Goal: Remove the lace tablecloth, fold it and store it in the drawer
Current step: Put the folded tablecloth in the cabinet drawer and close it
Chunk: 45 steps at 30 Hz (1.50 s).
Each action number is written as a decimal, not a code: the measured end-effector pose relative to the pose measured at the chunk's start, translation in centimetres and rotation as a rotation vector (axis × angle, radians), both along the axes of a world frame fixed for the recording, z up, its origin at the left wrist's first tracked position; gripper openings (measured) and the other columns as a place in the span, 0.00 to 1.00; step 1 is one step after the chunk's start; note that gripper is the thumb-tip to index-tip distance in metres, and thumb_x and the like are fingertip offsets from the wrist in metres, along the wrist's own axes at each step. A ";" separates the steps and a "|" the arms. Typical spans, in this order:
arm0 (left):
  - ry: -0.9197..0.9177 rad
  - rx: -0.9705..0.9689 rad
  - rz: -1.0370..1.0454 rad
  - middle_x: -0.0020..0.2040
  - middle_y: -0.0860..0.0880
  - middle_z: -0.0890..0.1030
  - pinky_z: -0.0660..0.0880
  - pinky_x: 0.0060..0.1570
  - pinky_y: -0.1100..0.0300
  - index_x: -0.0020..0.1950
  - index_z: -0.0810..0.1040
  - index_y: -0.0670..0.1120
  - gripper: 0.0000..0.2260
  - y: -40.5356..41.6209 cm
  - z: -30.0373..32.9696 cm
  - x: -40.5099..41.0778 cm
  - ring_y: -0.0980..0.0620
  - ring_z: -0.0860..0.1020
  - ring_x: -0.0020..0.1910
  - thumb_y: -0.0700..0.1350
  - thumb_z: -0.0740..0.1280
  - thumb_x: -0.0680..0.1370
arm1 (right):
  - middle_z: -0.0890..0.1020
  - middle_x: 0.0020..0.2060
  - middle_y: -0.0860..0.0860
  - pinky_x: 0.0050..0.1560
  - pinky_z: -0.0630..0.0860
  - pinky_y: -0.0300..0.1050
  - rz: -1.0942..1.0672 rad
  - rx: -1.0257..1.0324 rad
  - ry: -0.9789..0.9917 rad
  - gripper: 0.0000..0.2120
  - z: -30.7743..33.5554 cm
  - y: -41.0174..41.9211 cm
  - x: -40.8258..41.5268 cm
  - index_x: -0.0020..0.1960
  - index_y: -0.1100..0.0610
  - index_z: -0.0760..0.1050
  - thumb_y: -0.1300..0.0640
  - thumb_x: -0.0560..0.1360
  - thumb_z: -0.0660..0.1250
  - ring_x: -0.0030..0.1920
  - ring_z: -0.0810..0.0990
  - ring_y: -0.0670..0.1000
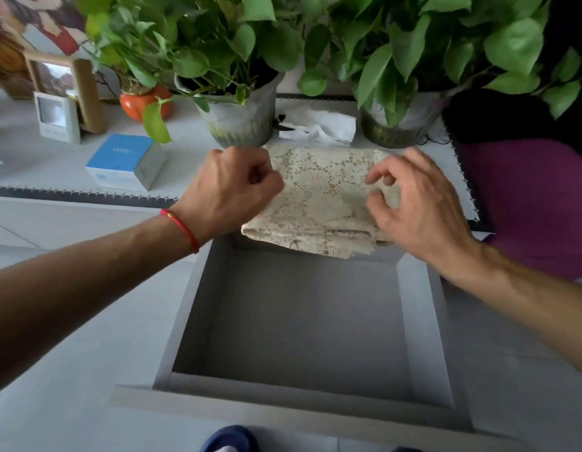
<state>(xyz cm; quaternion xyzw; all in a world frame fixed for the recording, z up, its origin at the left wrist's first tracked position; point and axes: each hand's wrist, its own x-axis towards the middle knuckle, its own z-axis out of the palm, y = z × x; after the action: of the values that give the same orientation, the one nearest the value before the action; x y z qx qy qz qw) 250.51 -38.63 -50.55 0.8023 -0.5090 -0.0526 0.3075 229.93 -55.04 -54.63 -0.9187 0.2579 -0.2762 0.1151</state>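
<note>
The lace tablecloth [319, 197] lay folded into a thick pad on the front edge of the cabinet top [38, 158], its near edge hanging a little over the open drawer [296, 321] below. The left hand [230, 190] was curled at the pad's left side, knuckles up; it seemed to pinch the cloth, though the fingertips were hidden. The right hand [413, 197] hovered over the right side with fingers bent and spread — touching the lace lightly at most, gripping nothing that could be seen.

Removing and folding looked done; storing was the step in hand. The next move would call for a hold on both sides, so the layers stay together, then lifting the pad clear of the edge and lowering it flat into the drawer — without brushing the two potted plants [237, 119] just behind.
</note>
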 end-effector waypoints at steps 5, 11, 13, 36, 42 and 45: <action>0.071 0.290 0.212 0.64 0.35 0.72 0.71 0.62 0.47 0.75 0.64 0.41 0.25 -2.9 -3.3 0.7 0.33 0.74 0.62 0.48 0.64 0.80 | 0.72 0.62 0.68 0.46 0.68 0.52 -0.444 0.091 0.455 0.44 -1.0 -3.2 0.8 0.78 0.68 0.56 0.33 0.79 0.57 0.60 0.76 0.67; 0.319 0.207 0.375 0.68 0.37 0.75 0.73 0.64 0.51 0.74 0.66 0.39 0.29 -4.1 -3.8 1.0 0.38 0.74 0.68 0.42 0.69 0.75 | 0.74 0.30 0.51 0.35 0.68 0.46 -0.421 0.453 0.237 0.25 -0.9 -3.2 1.8 0.37 0.56 0.74 0.36 0.79 0.61 0.32 0.73 0.54; 0.513 0.137 0.411 0.65 0.40 0.77 0.78 0.63 0.48 0.73 0.69 0.39 0.29 -3.7 -3.4 1.0 0.41 0.77 0.64 0.41 0.73 0.73 | 0.72 0.30 0.49 0.33 0.66 0.45 -0.424 0.656 0.140 0.21 -0.3 -3.3 2.0 0.37 0.55 0.70 0.39 0.78 0.65 0.33 0.72 0.53; 0.733 0.540 0.282 0.60 0.41 0.81 0.81 0.58 0.46 0.67 0.76 0.40 0.23 4.1 -17.9 -1.0 0.41 0.81 0.60 0.38 0.74 0.72 | 0.84 0.57 0.54 0.63 0.80 0.57 -0.382 1.195 0.299 0.13 -13.5 3.8 -3.3 0.63 0.55 0.76 0.57 0.79 0.68 0.58 0.83 0.55; 0.263 0.617 0.005 0.68 0.38 0.74 0.72 0.63 0.53 0.78 0.64 0.51 0.33 5.2 -16.7 -1.4 0.37 0.74 0.67 0.47 0.71 0.75 | 0.83 0.48 0.50 0.40 0.80 0.45 -0.150 0.516 0.700 0.16 -12.6 4.1 -4.1 0.63 0.58 0.75 0.52 0.77 0.66 0.44 0.83 0.50; 0.012 0.700 -0.182 0.78 0.41 0.64 0.70 0.71 0.45 0.77 0.65 0.55 0.32 6.6 -15.1 -3.6 0.39 0.66 0.75 0.62 0.67 0.75 | 0.71 0.65 0.54 0.55 0.80 0.51 0.036 0.264 0.738 0.28 -12.0 5.8 -5.4 0.74 0.56 0.62 0.48 0.78 0.64 0.58 0.78 0.55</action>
<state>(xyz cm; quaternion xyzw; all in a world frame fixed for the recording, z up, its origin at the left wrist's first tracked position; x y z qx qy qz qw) 246.90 -31.99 -65.67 0.8100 -0.5277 -0.2557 0.0111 224.57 -49.26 -66.66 -0.9379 0.2991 0.1101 0.1366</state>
